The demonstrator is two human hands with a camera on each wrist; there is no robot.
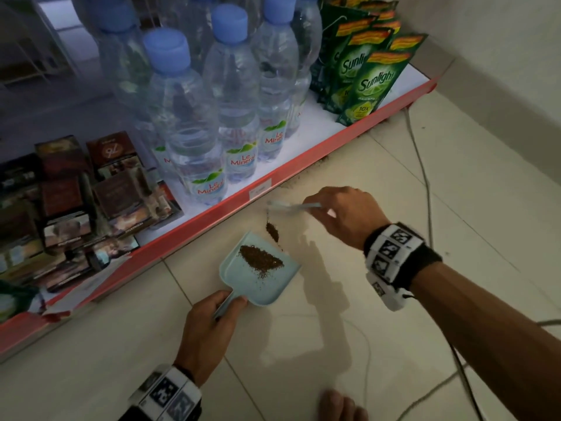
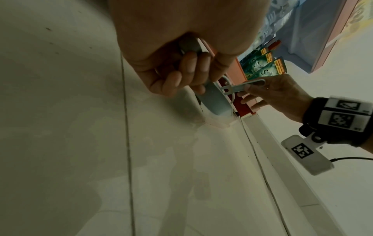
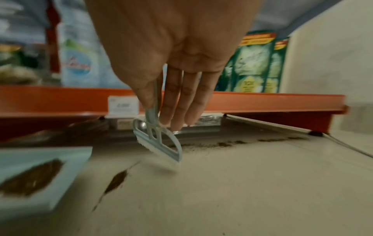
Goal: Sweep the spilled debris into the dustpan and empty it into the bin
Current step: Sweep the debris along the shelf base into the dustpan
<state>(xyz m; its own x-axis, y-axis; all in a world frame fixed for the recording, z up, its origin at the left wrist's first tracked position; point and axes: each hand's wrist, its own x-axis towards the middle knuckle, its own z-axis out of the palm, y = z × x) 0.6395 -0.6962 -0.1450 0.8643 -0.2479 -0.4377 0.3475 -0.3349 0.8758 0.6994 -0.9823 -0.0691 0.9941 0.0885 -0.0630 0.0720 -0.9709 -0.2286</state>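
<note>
Closest to the head camera, the left hand wraps its fingers round the handle of a pale blue dustpan, holding the pan flat on the tiled floor with its open lip facing the shelf, so that whatever is brushed toward it slides in. 1 dark heap of debris already lies inside the pan. Just beyond the lip, a smaller streak of debris sits on the floor, touching or nearly touching the pan's edge.

Farther out, the right hand pinches the thin handle of a small pale brush between thumb and forefinger, the other fingers hanging straight alongside. From the right wrist view the brush head hangs just above the floor, beyond the streak, seemingly placed to drag it back toward the pan. Behind it, a thin line of crumbs runs along the foot of the red shelf edge, so more sweeping seems needed.

Water bottles and green detergent pouches stand on the shelf. No bin is in view.
</note>
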